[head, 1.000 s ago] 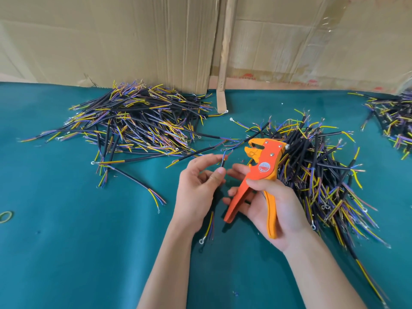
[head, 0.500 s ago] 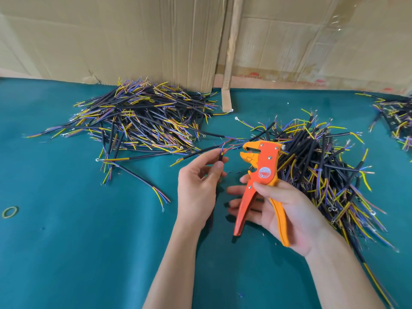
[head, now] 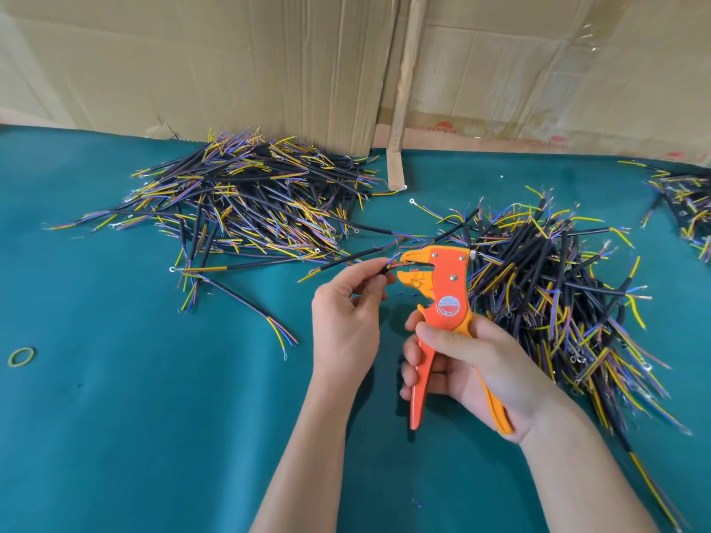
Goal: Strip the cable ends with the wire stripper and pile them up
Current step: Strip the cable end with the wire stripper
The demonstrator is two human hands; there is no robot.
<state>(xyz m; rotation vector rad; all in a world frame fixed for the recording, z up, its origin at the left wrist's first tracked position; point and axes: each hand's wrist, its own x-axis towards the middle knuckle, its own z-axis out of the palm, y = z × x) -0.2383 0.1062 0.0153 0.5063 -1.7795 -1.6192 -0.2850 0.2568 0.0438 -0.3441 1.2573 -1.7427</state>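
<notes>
A: What was the left hand (head: pixel 346 321) doing?

B: It pinched a short black cable (head: pixel 379 272) between thumb and fingertips, with the cable's coloured wire ends pointing toward the right hand's side, into the head of the wire stripper (head: pixel 442 302).

A: And the right hand (head: pixel 473 367)?

B: It gripped the orange wire stripper by its two handles, thumb laid across the near side and fingers curled round the red handle. The handles stood apart and the tool's mouth was parted, with a thin wire end lying between the upper and lower parts. Whether the blades touched the wire could not be told.

A: Where were the other cables?

B: One heap of cables (head: pixel 246 213) lay beyond the left hand and out to its left, on the green table cover (head: pixel 154 417). A second heap (head: pixel 558 302) lay just beyond and to the right of the right hand, close behind the stripper's head. A third lot (head: pixel 685 209) sat well off to the far right.

A: Anything else near the hands?

B: A rubber band (head: pixel 22 357) lay well out to the left of the left hand. Cardboard sheets (head: pixel 231 63) stood behind the heaps, with a wooden strip (head: pixel 400 109) leaning against them.
</notes>
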